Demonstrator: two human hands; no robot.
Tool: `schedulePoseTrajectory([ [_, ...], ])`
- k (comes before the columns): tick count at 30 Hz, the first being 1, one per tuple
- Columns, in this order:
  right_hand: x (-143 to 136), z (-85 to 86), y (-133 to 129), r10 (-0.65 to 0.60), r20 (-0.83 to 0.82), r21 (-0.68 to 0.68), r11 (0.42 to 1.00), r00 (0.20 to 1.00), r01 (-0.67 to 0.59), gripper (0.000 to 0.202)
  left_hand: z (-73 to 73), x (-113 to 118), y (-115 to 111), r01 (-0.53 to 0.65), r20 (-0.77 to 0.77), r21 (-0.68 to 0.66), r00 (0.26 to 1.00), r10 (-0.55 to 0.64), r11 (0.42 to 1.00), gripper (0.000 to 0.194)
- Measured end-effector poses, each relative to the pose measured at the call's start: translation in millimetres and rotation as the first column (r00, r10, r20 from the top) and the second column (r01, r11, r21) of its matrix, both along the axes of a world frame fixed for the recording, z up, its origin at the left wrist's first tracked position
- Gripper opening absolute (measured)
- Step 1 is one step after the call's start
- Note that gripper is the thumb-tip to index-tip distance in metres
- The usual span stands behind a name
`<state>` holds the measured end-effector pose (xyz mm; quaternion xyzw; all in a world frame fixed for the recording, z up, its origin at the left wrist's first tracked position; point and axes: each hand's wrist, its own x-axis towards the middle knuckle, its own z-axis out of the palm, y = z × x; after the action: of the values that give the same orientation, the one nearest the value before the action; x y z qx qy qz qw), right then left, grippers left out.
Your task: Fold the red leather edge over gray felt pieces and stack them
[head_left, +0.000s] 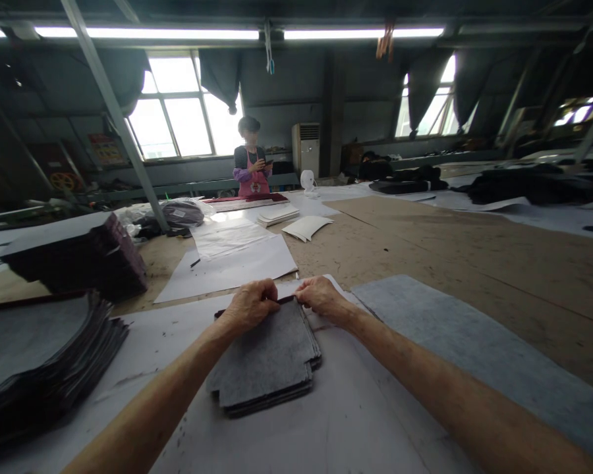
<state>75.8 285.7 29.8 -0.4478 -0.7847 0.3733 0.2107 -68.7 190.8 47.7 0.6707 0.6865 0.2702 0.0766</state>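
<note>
A small stack of grey felt-like fabric pieces (267, 362), with notched corners and dark edges, lies on white paper (346, 421) in front of me. My left hand (254, 304) is closed on the far edge of the top piece, thumb and fingers pinched together. At the far right corner of the same piece, my right hand (321, 296) pinches the edge with its fingertips. The fingers cover part of that dark far edge, so how many layers they hold cannot be made out.
Tall stacks of dark fabric pieces (54, 362) and dark blocks (99, 257) stand at left. A grey sheet (454, 329) lies at right. Beyond are white cards (307, 227), a small fan (308, 181), a slanted pole (116, 112) and a person in a pink apron (254, 174).
</note>
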Motion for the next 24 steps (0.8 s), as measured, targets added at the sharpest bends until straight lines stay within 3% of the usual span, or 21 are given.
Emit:
schedulePoseTrajectory([
  [6,5.1,8.0,-9.8,-0.097,0.028,-0.048,0.994,0.995,0.098,0.028,-9.1,6.6,-3.3,-0.05,-0.049,0.165,0.997,0.059,0.985,0.003],
  [9,11.1,15.3,-18.1,-0.132,0.036,-0.005,0.991,0.991,0.133,0.026,-7.4,7.7,-12.0,-0.099,-0.06,0.247,0.991,0.117,0.964,0.022],
  [12,14.9,17.1,-26.9,-0.122,0.038,-0.002,0.993,0.992,0.122,0.026,-7.6,-0.3,-32.3,-0.233,-0.028,0.293,0.967,0.251,0.927,0.036],
  [17,12.0,7.8,-29.9,-0.113,0.004,-0.078,0.991,0.994,0.113,0.027,-27.7,-25.2,-75.7,-0.539,0.078,0.174,0.842,0.534,0.824,0.049],
  [21,5.6,0.0,-24.0,-0.138,-0.038,-0.142,0.981,0.99,0.131,0.024,-43.2,-28.1,-86.5,-0.574,0.099,0.081,0.818,0.566,0.815,0.044],
  [24,2.5,-4.7,-19.8,-0.143,-0.065,-0.185,0.974,0.988,0.129,0.026,-44.0,-21.0,-82.8,-0.566,0.11,0.078,0.823,0.558,0.82,0.041],
])
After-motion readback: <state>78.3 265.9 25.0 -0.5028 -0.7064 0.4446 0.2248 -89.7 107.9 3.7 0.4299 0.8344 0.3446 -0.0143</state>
